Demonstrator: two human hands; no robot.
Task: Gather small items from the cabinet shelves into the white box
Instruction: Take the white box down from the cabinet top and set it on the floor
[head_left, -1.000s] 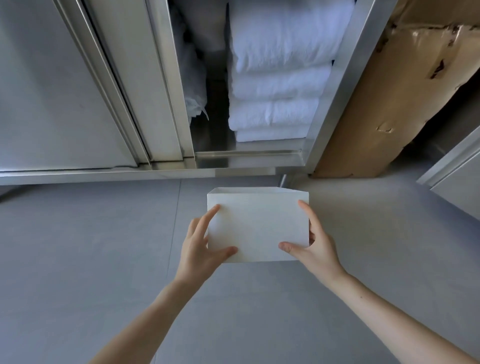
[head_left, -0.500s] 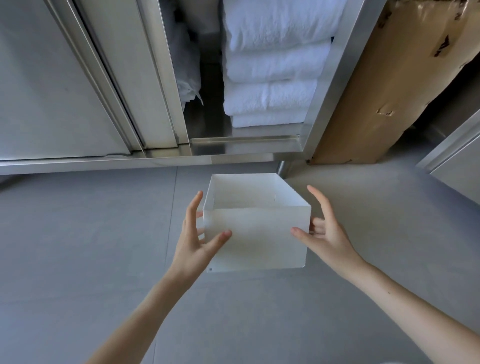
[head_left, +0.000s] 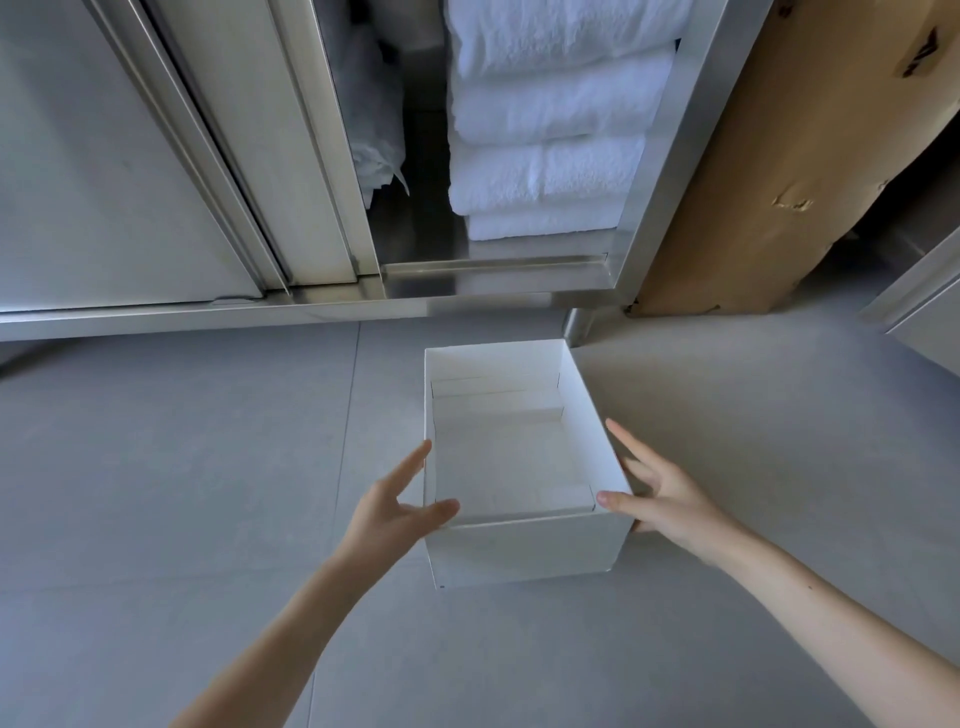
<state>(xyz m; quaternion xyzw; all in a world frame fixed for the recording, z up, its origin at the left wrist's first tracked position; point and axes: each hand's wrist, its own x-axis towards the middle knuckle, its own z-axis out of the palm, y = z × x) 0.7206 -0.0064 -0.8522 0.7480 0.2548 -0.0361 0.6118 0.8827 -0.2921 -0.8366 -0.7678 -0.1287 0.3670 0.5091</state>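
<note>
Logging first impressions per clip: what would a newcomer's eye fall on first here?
An open white cardboard box sits on the grey floor at centre, the left hand and right hand flanking its near corners with straight fingers. Behind it, folded white towels stack high in the open stainless steel cabinet, and a tall brown cardboard panel stands at its right.

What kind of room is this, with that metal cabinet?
Probably a linen or housekeeping storeroom, perhaps in a hotel. A stainless steel cabinet holds a stack of folded white towels, a large cardboard carton stands beside it, and the floor is plain grey tile.
</note>
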